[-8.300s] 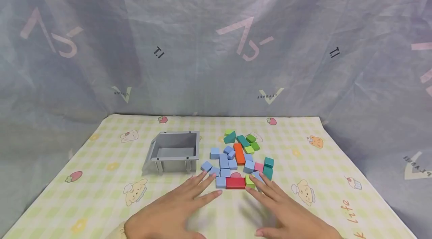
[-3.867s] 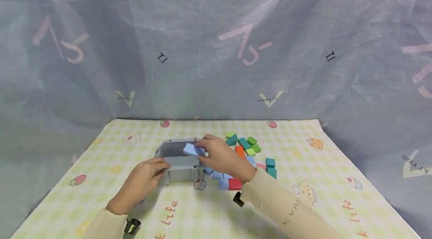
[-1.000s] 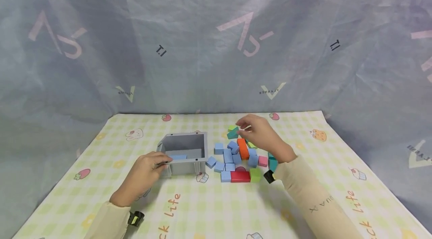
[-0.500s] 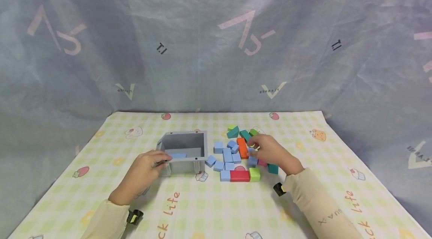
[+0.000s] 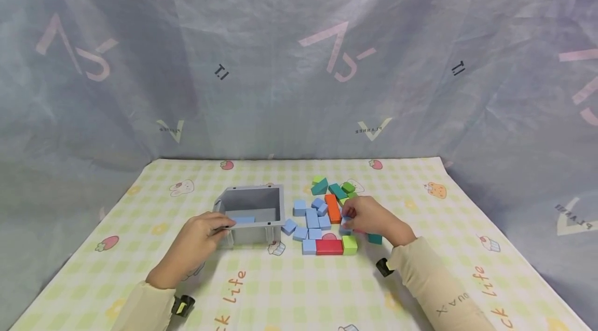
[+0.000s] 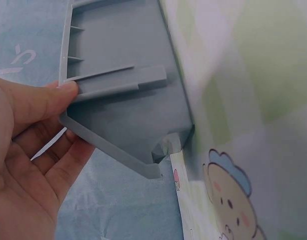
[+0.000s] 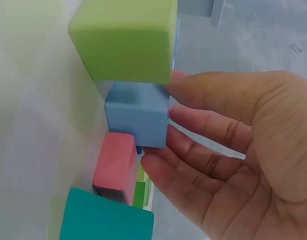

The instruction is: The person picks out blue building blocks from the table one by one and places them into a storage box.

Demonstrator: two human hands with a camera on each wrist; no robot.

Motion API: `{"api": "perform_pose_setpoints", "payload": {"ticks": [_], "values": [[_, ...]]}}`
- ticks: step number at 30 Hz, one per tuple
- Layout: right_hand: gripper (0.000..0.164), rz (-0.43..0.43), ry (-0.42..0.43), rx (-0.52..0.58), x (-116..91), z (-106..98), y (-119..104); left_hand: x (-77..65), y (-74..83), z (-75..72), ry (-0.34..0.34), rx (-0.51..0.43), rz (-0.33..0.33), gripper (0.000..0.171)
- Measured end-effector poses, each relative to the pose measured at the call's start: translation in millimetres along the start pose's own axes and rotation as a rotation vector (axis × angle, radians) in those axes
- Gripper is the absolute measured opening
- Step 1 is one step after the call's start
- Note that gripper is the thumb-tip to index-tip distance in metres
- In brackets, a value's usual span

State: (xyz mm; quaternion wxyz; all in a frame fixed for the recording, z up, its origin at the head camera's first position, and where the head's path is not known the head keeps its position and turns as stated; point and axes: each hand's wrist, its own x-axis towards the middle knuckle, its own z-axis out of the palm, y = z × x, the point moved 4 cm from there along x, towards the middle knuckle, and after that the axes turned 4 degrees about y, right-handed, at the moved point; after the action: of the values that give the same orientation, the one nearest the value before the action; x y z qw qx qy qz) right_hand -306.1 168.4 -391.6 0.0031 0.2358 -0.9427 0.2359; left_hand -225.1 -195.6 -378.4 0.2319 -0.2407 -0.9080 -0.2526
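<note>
My left hand (image 5: 196, 240) pinches the near left rim of the grey plastic bin (image 5: 252, 235); in the left wrist view the thumb lies on the rim of the bin's ribbed outer wall (image 6: 138, 115). A flat light-blue block (image 5: 245, 220) lies inside the bin. To the right, my right hand (image 5: 374, 219) is at a blue block (image 7: 136, 115), thumb and fingers on either side of it. In the right wrist view a lime-green block (image 7: 126, 42) stands in front of the thumb tip, with a pink block (image 7: 113, 162) and a teal block (image 7: 106, 217) alongside.
Several light-blue blocks (image 5: 312, 218) lie between the bin and my right hand, by an orange-red block (image 5: 333, 209) and a red block (image 5: 329, 247). Teal and green blocks (image 5: 337, 191) sit farther back. A checked cloth (image 5: 159, 258) covers the table, and a grey curtain (image 5: 280, 61) hangs behind.
The blue block in the bin was carried by my right hand earlier. Since then that hand has moved right, past the back teal blocks, then down to the blue block. My left hand keeps its hold.
</note>
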Motion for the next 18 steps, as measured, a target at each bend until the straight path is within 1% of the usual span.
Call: {"api": "perform_pose_setpoints", "payload": {"ticks": [9,18], "values": [[0.013,0.004,-0.007,0.002,0.5,6.9,-1.0,-1.3,-0.8,0.9,-0.005,0.004,-0.013,0.023],[0.014,-0.008,0.004,-0.006,1.4,6.1,0.3,-0.7,-1.9,0.9,-0.008,0.004,-0.016,0.023]]}}
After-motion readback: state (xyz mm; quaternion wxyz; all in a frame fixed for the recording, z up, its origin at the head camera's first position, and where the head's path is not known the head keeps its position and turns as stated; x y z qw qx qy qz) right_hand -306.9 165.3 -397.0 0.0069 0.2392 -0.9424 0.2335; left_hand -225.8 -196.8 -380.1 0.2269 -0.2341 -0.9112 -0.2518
